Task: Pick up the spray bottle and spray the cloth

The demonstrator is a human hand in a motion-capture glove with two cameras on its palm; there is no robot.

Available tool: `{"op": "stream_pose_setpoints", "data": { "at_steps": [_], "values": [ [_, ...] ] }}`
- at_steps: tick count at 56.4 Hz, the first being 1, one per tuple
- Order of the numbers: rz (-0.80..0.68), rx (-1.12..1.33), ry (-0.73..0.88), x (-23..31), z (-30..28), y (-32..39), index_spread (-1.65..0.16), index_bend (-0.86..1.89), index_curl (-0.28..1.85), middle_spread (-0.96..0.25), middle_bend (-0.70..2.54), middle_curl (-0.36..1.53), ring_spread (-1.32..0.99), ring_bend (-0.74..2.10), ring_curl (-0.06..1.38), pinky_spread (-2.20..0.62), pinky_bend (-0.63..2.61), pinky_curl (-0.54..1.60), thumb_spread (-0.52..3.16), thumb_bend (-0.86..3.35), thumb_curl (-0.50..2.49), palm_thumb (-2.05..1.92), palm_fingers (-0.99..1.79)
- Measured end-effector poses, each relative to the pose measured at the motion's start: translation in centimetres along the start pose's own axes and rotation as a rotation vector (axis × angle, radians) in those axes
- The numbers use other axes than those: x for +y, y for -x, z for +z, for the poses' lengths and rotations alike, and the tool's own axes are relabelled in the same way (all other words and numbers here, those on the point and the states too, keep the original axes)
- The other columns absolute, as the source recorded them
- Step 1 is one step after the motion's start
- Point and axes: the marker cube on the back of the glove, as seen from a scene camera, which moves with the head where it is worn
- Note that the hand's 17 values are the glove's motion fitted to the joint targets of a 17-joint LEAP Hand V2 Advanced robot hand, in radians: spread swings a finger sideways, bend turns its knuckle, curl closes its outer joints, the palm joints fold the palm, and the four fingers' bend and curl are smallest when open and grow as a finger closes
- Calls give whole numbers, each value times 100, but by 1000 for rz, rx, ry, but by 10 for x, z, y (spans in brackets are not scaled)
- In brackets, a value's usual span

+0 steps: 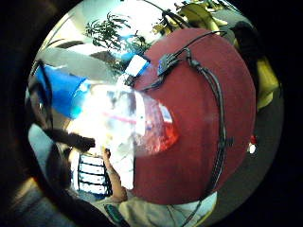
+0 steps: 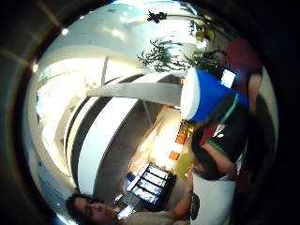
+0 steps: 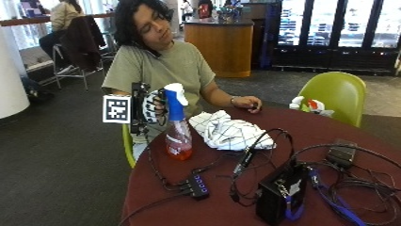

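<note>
In the outside view my gloved right hand [image 3: 152, 106] grips the neck of the spray bottle [image 3: 178, 136], just under its blue and white head. The bottle is upright near the table's edge on the person's side, with red liquid in its clear body. I cannot tell whether its base touches the table [image 3: 351, 132]. The white cloth [image 3: 228, 132] with dark grid lines lies crumpled just beside the bottle, toward the table's middle. The little finger side palm view shows the bottle [image 1: 147, 125] close to the palm, above the dark red table [image 1: 208, 118]. The blue spray head [image 2: 201, 93] shows in the thumb side palm view.
The person's bare hand [image 3: 249, 102] rests on the table behind the cloth. A black box [image 3: 282, 193], a hub [image 3: 197, 185], a flat black device [image 3: 341, 153] and several tangled cables cover the near side. A green chair [image 3: 335, 94] stands behind the table.
</note>
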Motion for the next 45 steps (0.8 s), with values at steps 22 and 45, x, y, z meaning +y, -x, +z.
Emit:
{"op": "stream_pose_setpoints", "data": {
  "at_steps": [22, 45],
  "values": [
    [-52, 84, -5, 9, -13, 7, -24, 80, 62, -19, 87, 73, -20, 101, 64, -15, 97, 66, 125, 12, 64, 100, 123],
    [-173, 553, 540, 55, -61, 49, -21, 41, 57, -7, 58, 62, -8, 69, 54, -10, 58, 53, 119, -2, 67, 84, 76]
  ]
}}
